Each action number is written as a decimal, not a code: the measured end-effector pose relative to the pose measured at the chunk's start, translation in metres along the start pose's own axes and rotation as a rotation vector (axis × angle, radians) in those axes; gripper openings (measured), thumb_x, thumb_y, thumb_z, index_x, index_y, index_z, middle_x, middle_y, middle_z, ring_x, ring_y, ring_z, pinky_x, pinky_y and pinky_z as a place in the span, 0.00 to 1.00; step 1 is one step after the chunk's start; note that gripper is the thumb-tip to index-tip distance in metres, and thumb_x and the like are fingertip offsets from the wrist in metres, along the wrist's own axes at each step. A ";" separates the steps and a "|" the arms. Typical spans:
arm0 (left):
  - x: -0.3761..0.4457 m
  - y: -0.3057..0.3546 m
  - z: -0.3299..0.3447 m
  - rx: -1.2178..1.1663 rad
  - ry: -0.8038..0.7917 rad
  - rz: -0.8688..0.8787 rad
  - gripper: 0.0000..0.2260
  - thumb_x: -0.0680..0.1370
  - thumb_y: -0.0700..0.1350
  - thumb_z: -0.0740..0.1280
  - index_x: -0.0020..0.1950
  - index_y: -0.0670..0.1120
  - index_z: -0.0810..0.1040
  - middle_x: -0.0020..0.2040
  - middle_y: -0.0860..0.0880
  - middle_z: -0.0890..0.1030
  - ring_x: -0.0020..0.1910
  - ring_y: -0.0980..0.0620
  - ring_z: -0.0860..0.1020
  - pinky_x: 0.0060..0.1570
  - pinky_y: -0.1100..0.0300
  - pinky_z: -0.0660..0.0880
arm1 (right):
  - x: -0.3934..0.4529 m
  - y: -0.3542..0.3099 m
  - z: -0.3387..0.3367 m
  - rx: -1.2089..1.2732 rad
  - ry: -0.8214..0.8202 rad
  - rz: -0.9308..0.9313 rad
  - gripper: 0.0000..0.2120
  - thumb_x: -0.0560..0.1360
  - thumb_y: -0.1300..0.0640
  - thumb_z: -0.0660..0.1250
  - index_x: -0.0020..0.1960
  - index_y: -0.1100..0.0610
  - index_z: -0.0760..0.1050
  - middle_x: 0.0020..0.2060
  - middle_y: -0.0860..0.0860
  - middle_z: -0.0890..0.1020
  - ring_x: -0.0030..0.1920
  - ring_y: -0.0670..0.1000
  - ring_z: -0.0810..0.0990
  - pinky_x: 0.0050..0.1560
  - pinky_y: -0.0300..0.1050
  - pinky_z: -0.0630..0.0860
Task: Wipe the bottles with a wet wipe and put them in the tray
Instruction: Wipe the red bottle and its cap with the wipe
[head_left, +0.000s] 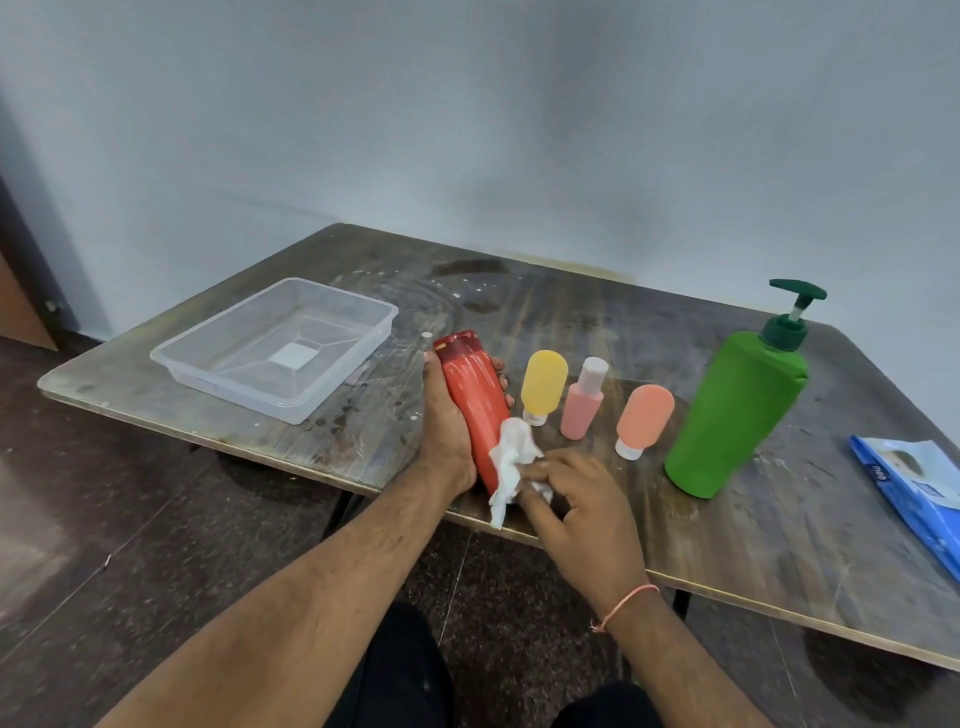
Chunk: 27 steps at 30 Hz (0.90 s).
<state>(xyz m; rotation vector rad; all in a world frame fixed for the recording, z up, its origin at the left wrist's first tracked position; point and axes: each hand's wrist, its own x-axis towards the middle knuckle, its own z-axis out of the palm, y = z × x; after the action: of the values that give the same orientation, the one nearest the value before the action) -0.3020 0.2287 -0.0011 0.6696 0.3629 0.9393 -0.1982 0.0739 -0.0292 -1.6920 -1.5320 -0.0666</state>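
Observation:
My left hand (445, 415) grips a red bottle (470, 395), tilted with its cap pointing away, just above the table's front edge. My right hand (582, 499) pinches a crumpled white wet wipe (511, 462) against the lower part of that bottle. To the right stand a yellow bottle (544, 384), a pink bottle (583, 402), an orange bottle (644, 418) and a tall green pump bottle (737, 405). A clear plastic tray (208, 374) sits to the left with nothing in it.
A blue wet-wipe packet (914, 493) lies at the table's right edge. The worn wooden table (571, 312) stands against a pale wall. Dark floor shows in front and to the left.

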 end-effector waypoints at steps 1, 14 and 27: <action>0.000 0.000 0.000 -0.003 -0.007 -0.010 0.38 0.79 0.76 0.50 0.54 0.44 0.83 0.44 0.45 0.82 0.37 0.49 0.81 0.38 0.54 0.81 | -0.002 -0.002 0.000 -0.002 -0.019 -0.040 0.10 0.78 0.46 0.71 0.55 0.47 0.87 0.52 0.37 0.81 0.53 0.43 0.77 0.52 0.36 0.73; 0.002 -0.004 0.000 0.000 0.007 0.031 0.38 0.79 0.76 0.51 0.51 0.45 0.84 0.44 0.44 0.82 0.38 0.48 0.80 0.42 0.54 0.79 | 0.005 -0.005 0.004 -0.018 0.140 0.099 0.03 0.78 0.53 0.76 0.51 0.51 0.86 0.48 0.40 0.83 0.51 0.43 0.80 0.51 0.47 0.79; 0.000 -0.002 0.001 -0.012 -0.024 -0.002 0.38 0.79 0.76 0.50 0.53 0.44 0.81 0.44 0.45 0.81 0.38 0.48 0.81 0.38 0.53 0.80 | 0.001 -0.013 0.017 0.013 0.068 -0.086 0.06 0.80 0.50 0.74 0.54 0.51 0.86 0.48 0.42 0.81 0.50 0.44 0.78 0.51 0.37 0.72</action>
<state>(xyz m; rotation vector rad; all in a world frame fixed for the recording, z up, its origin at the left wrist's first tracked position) -0.3001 0.2277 -0.0016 0.6691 0.3369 0.9298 -0.2170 0.0835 -0.0332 -1.5975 -1.5508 -0.1575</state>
